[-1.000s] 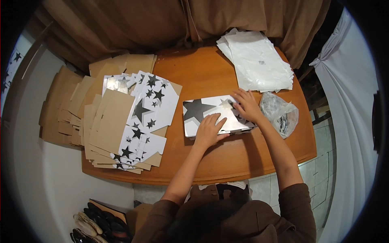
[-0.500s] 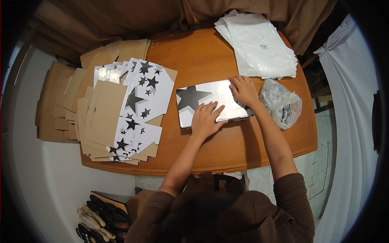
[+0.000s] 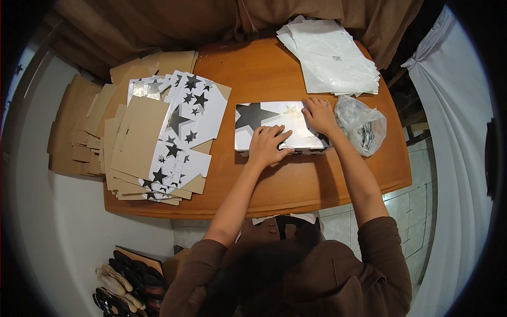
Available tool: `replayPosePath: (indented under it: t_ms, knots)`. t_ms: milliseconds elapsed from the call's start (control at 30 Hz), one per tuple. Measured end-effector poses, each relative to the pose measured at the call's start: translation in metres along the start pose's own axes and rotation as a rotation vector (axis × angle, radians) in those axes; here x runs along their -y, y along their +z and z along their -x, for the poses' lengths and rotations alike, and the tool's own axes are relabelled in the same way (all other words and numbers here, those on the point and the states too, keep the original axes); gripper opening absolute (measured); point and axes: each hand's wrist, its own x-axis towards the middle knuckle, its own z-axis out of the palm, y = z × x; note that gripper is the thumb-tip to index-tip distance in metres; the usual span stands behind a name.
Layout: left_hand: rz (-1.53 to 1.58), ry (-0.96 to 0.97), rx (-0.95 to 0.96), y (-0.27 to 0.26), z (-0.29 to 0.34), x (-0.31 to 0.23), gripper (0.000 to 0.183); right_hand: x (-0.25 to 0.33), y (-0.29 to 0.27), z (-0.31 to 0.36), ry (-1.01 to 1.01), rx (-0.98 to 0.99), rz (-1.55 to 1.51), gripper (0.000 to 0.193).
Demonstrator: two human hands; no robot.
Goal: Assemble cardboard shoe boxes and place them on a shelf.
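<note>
A closed white cardboard box (image 3: 244,138) lies on the wooden table in front of me, with a large dark star on its shiny lid. My left hand (image 3: 268,146) rests on the near part of the lid, its fingers spread and its thumb by the near edge. At the lid's far right part lies my right hand (image 3: 320,116), fingers stretched over the top. Neither hand grips the box. Dark patterns show on its narrow near side; its contents are hidden.
Flat star-printed card sheets (image 3: 203,119) and brown cardboard pieces (image 3: 138,137) are piled at the left. A clear plastic bag (image 3: 364,127) with dark small contents sits right of the box. White sheets (image 3: 332,58) lie far right. Shoes (image 3: 129,282) stand at lower left.
The box has turned slightly, its left end swinging away from me, so it now lies straighter. Both hands have stayed on the lid. The whole view has shifted a little.
</note>
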Motion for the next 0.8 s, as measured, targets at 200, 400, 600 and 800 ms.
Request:
replayPosePath:
  t_ms: [200, 400, 600, 800]
  knots:
    - [-0.030, 0.113, 0.017, -0.007, 0.013, -0.006, 0.051, 0.006, -0.001, 0.027, 0.017, -0.038, 0.000, 0.032]
    - [-0.104, 0.210, 0.032, -0.005, 0.016, -0.005, 0.049, 0.003, -0.006, 0.040, 0.022, -0.043, 0.005, 0.031]
    - [-0.070, 0.215, 0.102, -0.006, 0.011, -0.004, 0.053, 0.005, -0.009, 0.041, 0.048, -0.036, 0.029, 0.030]
    - [-0.169, 0.134, 0.016, 0.014, 0.015, -0.037, 0.069, 0.007, -0.005, 0.047, 0.055, -0.103, 0.058, 0.029]
